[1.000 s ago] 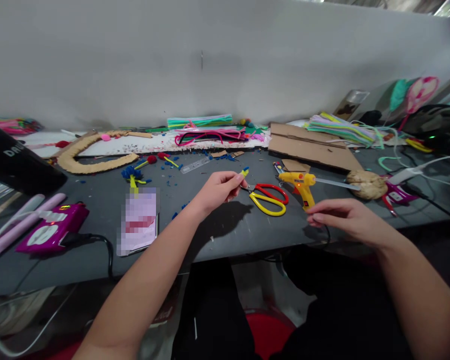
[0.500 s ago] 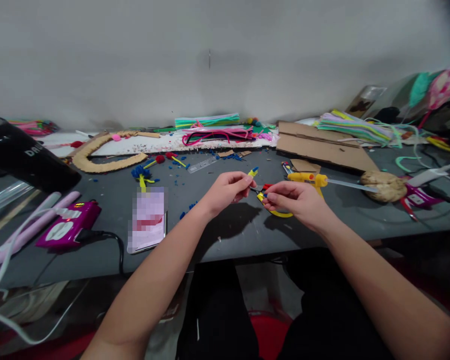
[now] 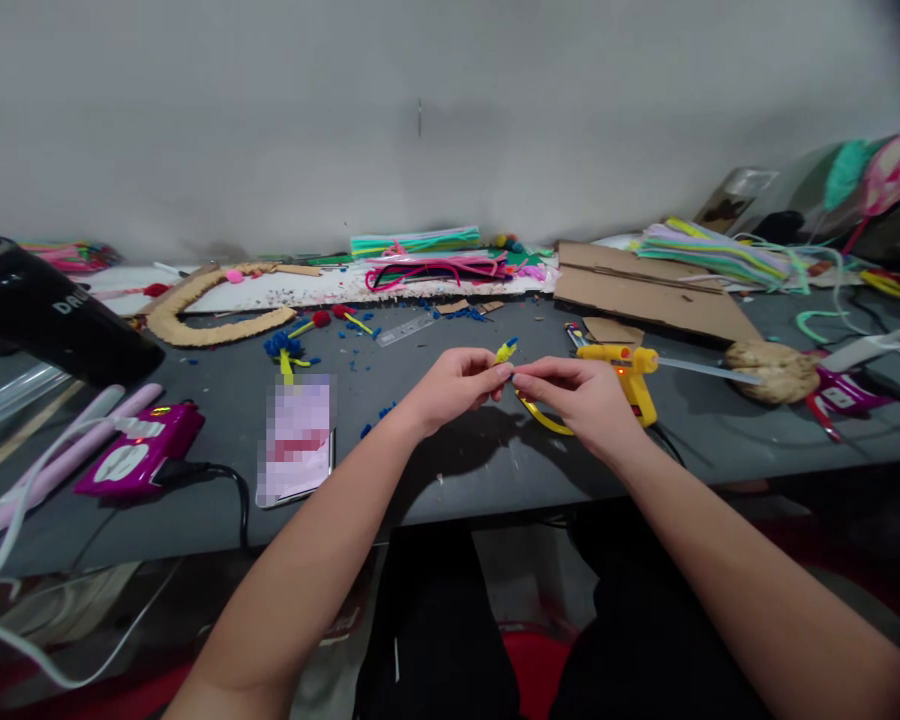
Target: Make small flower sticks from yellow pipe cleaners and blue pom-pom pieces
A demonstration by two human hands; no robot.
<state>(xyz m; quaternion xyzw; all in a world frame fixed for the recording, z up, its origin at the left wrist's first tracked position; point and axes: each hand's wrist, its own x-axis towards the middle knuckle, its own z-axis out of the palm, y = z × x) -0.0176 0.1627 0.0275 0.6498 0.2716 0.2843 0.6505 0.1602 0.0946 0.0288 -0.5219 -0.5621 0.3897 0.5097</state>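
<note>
My left hand [image 3: 465, 388] is closed in a pinch on a short yellow pipe cleaner piece [image 3: 505, 352] with a blue tip, which sticks up past the fingers. Right beside it, my right hand [image 3: 574, 395] pinches a tiny blue piece [image 3: 513, 377], largely covered by the fingertips. The fingertips of both hands almost meet. Below my right hand, a tool with a yellow looped handle [image 3: 546, 418] lies on the table, partly hidden. A yellow glue gun [image 3: 621, 368] with a clear glue stick rests just behind my right hand.
A phone [image 3: 296, 440] and a blue-and-yellow pipe cleaner flower [image 3: 285, 350] lie to the left. Further left are a purple power strip [image 3: 141, 450] and a black tumbler [image 3: 52, 305]. Cardboard [image 3: 645, 290] and pipe cleaner bundles [image 3: 712, 255] line the back, with blue scraps scattered about.
My right hand has moved left, bringing its fingertips close to those of my left hand. The red part seen between the hands is now out of sight. My left hand has hardly moved.
</note>
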